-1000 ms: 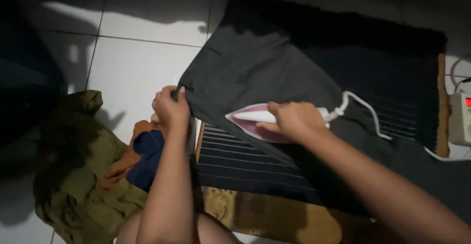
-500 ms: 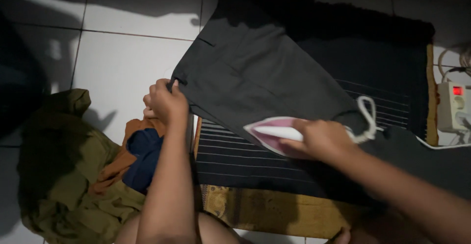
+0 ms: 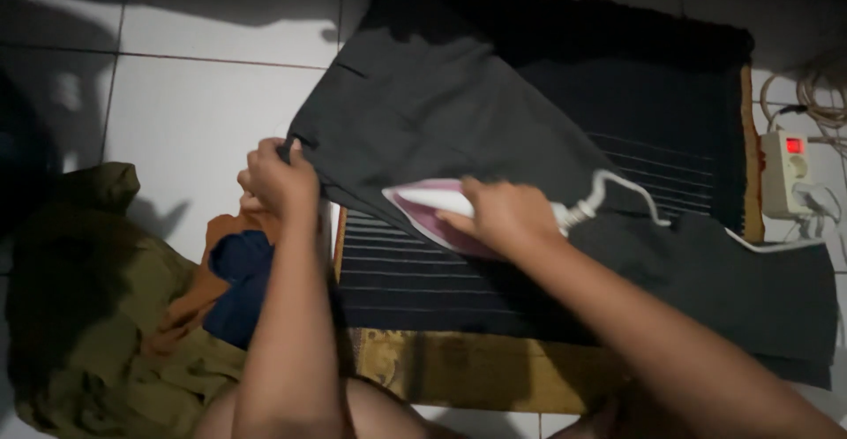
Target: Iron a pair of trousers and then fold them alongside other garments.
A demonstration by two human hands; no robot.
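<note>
Right hand [image 3: 501,217] clenched on the pink-and-white electric iron [image 3: 432,214], left hand [image 3: 275,177] pinching the dark grey garment [image 3: 441,112]: its white cord [image 3: 631,194], trailing behind the right fingers, might snag.

Clothes pile [image 3: 132,315] left, cord [image 3: 653,210] right

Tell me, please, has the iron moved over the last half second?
Yes. The iron slid left along the dark trousers, toward the left hand pinning their corner.
</note>
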